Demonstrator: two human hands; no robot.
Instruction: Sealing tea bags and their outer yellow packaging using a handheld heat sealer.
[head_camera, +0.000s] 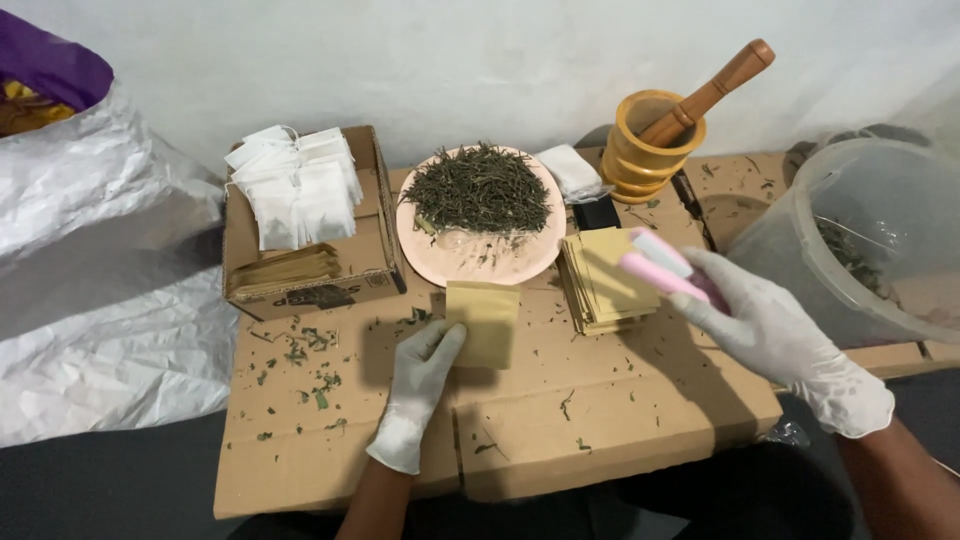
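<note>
My left hand (418, 385), in a white glove, holds a small yellow-brown paper pouch (485, 318) by its lower left edge, flat on the cardboard surface (600, 410). My right hand (775, 330), also gloved, grips a pink and white handheld tool (658, 265) above a stack of matching yellow pouches (605, 280). Just beyond the held pouch, a pink plate (480, 262) carries a heap of dried green leaves (480, 188).
An open cardboard box (372, 262) at left holds white filter bags (298, 185) and more pouches. A yellow mortar with wooden pestle (655, 140) stands at the back. At right is a clear plastic tub (860, 240), at left a silver bag (90, 270). Leaf crumbs litter the cardboard.
</note>
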